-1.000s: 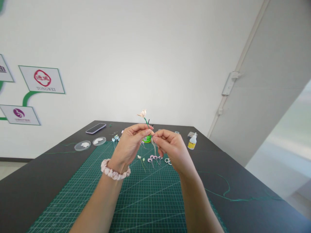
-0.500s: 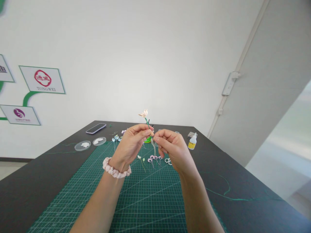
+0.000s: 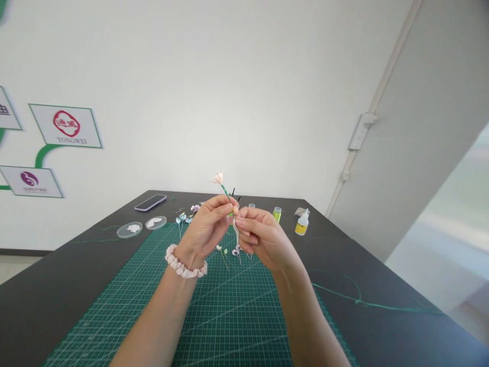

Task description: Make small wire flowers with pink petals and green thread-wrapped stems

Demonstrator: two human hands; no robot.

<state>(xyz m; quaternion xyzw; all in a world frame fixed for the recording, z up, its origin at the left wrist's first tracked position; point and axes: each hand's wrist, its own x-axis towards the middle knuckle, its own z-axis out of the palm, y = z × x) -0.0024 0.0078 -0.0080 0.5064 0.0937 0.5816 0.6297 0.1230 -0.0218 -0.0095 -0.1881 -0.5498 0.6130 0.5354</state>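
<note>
Tipped further left since the earlier frame, the flower [image 3: 218,177] is mid-frame — its green upper stem [image 3: 225,191] looks wrapped to me; my left hand [image 3: 208,224] pinches it, right hand [image 3: 262,232] pinching lower, where pale strands [image 3: 236,233] look unwrapped.

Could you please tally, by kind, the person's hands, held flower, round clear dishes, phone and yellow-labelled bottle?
Hands: 2 (left hand, right hand)
Held flower: 1
Round clear dishes: 2 (nearer dish, farther dish)
Phone: 1
Yellow-labelled bottle: 1
Total: 7
</note>
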